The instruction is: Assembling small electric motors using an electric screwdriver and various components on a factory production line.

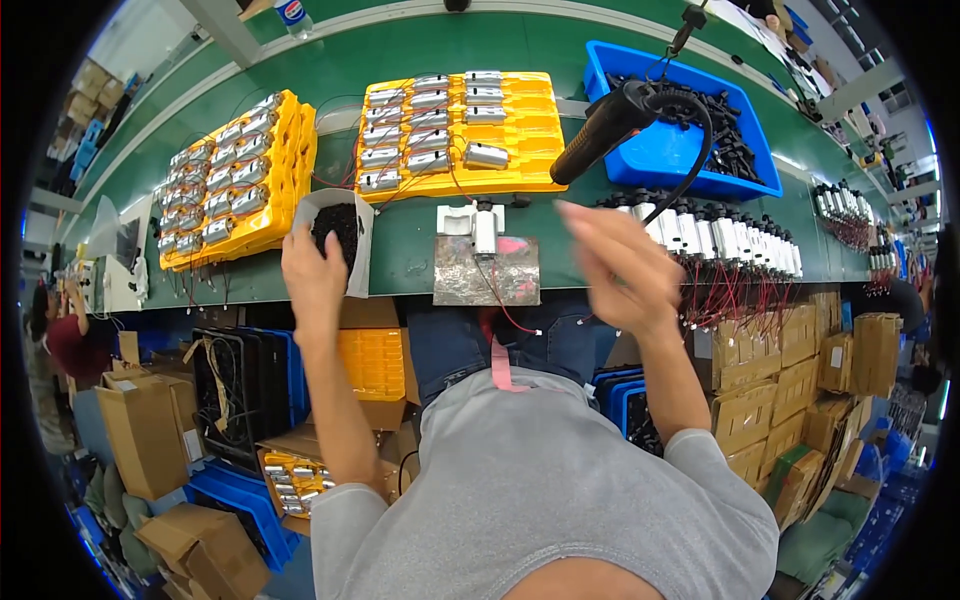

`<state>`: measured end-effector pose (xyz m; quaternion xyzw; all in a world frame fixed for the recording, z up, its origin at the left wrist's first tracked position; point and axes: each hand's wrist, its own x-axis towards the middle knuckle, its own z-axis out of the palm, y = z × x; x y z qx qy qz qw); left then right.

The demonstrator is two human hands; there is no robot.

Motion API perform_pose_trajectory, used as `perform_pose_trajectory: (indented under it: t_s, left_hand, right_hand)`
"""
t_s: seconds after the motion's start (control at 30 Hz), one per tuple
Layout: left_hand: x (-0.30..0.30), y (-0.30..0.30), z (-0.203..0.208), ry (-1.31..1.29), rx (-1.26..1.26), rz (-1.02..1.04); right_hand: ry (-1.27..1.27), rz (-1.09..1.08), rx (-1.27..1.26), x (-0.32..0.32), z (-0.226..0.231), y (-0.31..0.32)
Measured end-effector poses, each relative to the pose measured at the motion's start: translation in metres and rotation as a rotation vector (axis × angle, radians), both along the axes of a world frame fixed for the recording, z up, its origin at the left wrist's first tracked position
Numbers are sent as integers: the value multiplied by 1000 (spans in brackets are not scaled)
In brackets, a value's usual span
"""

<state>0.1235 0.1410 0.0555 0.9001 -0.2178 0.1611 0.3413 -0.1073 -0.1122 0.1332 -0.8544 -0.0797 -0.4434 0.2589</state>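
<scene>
My left hand [314,274] reaches over the near edge of a white box [362,250] of small black parts [340,228]. Its fingers are apart, with the tips against the box and the parts. My right hand [625,268] is in the air at the table's front edge, fingers pointing left and smeared by motion; whether it holds anything does not show. Between my hands, a white housing with a silver motor [485,230] stands at a metal plate [487,278]; a red and black wire hangs towards me. A black electric screwdriver [603,132] hangs just beyond my right hand.
Yellow trays [535,125] of silver motors stand at the back, with a second yellow stack [295,165] at left. A blue bin [640,165] holds black parts. Several white motor assemblies [715,238] line the right side, wires hanging over the edge. Cardboard boxes [765,350] stand below.
</scene>
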Motion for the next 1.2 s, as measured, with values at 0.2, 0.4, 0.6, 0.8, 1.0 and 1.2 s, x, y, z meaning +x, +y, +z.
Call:
perform_pose_trajectory:
  t_s: [0.2,0.4,0.6,0.8,1.0,1.2]
  left_hand:
    - [40,18,-21,385,529,-357]
    - [48,24,-23,477,426,-396]
    - [42,16,-14,310,265,-365]
    - [54,31,-36,73,325,-319]
    - [14,15,0,164,150,-222]
    - [-31,-33,45,264,-252,-470]
  right_hand:
    - [-455,-324,512,-11,2,-71]
    - [-5,120,735,53,-33,-85]
    - [231,-82,655,65,-38,-80]
    - [82,149,832,53,-23,-34]
    - [108,255,825,48,-36,-19]
    - [107,213,825,31,-28,-9]
